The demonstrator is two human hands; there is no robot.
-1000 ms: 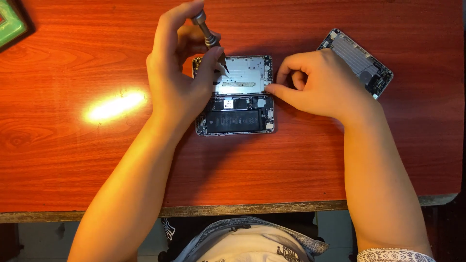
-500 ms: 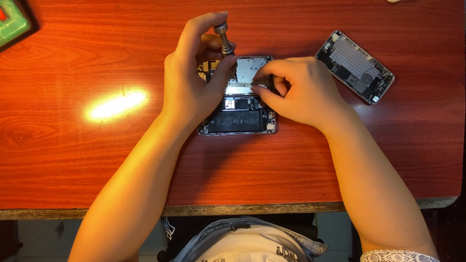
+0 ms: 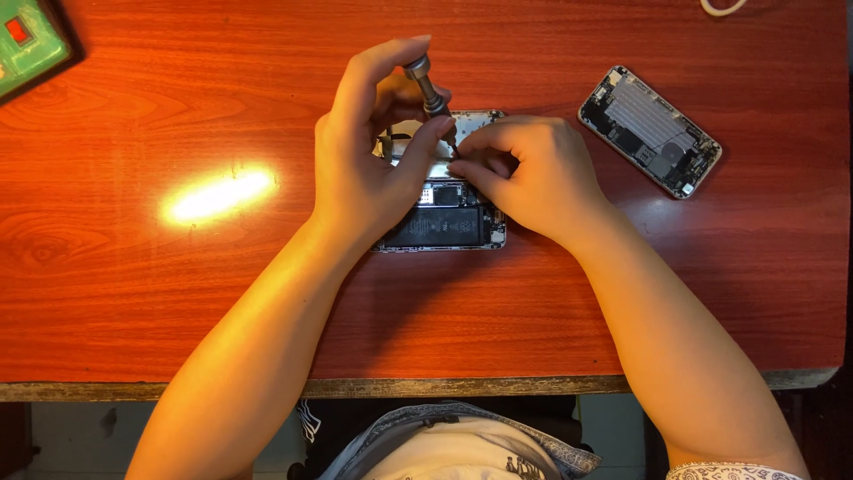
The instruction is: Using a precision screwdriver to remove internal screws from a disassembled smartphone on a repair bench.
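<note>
An opened phone (image 3: 444, 222) lies flat in the middle of the red-brown wooden table (image 3: 178, 293), its black battery and circuit parts showing. My left hand (image 3: 364, 169) holds a small grey screwdriver (image 3: 428, 89) upright and tilted, index finger on its cap, tip down on the phone's upper part. My right hand (image 3: 524, 173) rests on the phone's right side, fingertips pinched close to the screwdriver's tip. Both hands hide much of the phone's top half.
A second opened phone body (image 3: 649, 131) lies at an angle on the table's far right. A green object (image 3: 27, 44) sits at the top left corner. A white loop (image 3: 724, 7) peeks in at the top edge. The table's front edge (image 3: 444, 387) runs near me.
My right hand has moved left onto the phone, its fingers now meeting the screwdriver's tip. My left hand and the screwdriver shifted slightly right and more upright.
</note>
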